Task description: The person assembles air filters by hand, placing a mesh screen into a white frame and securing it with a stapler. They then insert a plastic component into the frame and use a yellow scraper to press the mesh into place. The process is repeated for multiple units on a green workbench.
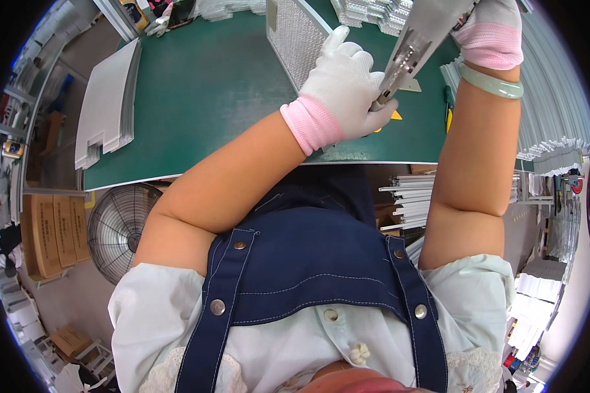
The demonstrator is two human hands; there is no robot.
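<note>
My left hand [347, 88], in a white glove with a pink cuff, is closed at the near corner of a framed panel [288, 39] with a silvery, textured face. The panel stands on edge on the green table [203, 72]. My right hand [491, 26], gloved the same way, grips a grey metal tool [423, 46] that looks like a staple gun; the top of the picture cuts off part of both. The tool's narrow nose points down and left, meeting my left hand beside the thumb. My left palm and the panel's near corner are hidden.
Silvery sheets [108, 98] are stacked on the table's left side, and more sheets [367, 13] lie at the back. A tall stack of pale strips [550, 98] lines the right. A yellow-and-black handled tool [448, 108] rests near my right forearm. Below left stands a fan [121, 226].
</note>
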